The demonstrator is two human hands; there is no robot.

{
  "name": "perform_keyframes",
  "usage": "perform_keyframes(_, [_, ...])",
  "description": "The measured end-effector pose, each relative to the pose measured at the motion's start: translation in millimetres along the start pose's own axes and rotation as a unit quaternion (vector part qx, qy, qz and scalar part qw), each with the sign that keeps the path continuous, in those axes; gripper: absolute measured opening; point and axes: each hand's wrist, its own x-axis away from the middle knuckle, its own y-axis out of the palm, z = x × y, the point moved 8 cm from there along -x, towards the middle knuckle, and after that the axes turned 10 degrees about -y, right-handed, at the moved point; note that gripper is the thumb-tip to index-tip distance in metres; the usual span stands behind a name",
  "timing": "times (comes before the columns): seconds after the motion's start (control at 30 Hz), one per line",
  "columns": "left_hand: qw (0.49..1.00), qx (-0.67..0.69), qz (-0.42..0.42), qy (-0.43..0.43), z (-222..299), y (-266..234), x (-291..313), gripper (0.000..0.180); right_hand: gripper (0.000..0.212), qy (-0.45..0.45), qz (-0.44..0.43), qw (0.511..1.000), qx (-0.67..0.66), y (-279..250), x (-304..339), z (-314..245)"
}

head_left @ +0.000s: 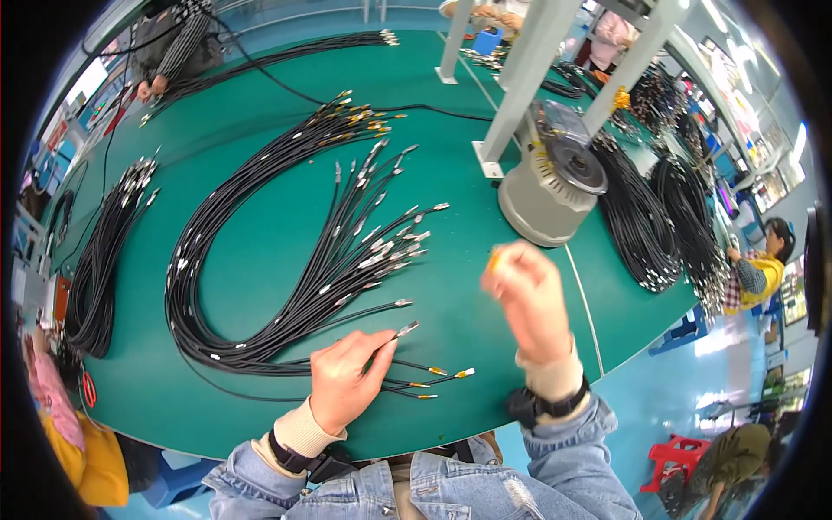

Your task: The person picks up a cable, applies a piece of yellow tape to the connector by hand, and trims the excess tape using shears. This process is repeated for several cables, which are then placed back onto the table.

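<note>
Cable [406, 330], left of the machine [548, 195] and nearer the wearer, is pinched in the left grip [351, 373], while the right grip [530, 290] pinches a yellow bit [495, 261] that could drop if its slight hold loosens.

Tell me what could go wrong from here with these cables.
The small orange piece at the right hand's fingertips might slip and drop, since it seems held only by its edge of grip.

The cable in the left hand could get mixed up with the yellow-tipped cable ends lying close by.

Pulling that cable might drag or tangle the curved bundle, whose strands lie loosely together.
</note>
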Motion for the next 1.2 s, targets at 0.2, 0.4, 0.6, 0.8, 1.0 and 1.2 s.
perform_keyframes(0.2, [1.000, -0.018, 0.004, 0.008, -11.4, -8.1, 6.8, 0.017, 0.007, 0.112, -0.073, 0.991, -0.009, 66.2, 70.8, 51.8])
perform_keyframes(0.4, [0.994, -0.086, 0.014, 0.068, -11.7, -5.7, 13.0, 0.015, 0.007, 0.128, -0.034, 0.991, -0.016, 71.2, 78.2, 68.8])
perform_keyframes(0.6, [0.986, -0.126, 0.026, 0.102, -6.7, -7.7, 14.5, 0.016, 0.008, 0.116, -0.018, 0.993, 0.007, 72.8, 77.0, 72.3])
perform_keyframes(0.8, [0.985, -0.129, 0.031, 0.112, -6.9, -7.7, 15.1, 0.016, 0.008, 0.123, -0.012, 0.992, 0.029, 69.3, 74.7, 74.2])
perform_keyframes(1.0, [0.985, -0.125, 0.033, 0.118, -6.1, -7.3, 14.2, 0.016, 0.009, 0.141, -0.018, 0.990, 0.017, 68.5, 74.1, 77.5])
perform_keyframes(1.2, [0.988, -0.118, 0.019, 0.095, -3.7, -5.5, 13.4, 0.021, 0.010, 0.140, -0.015, 0.990, 0.010, 68.0, 73.6, 77.2])
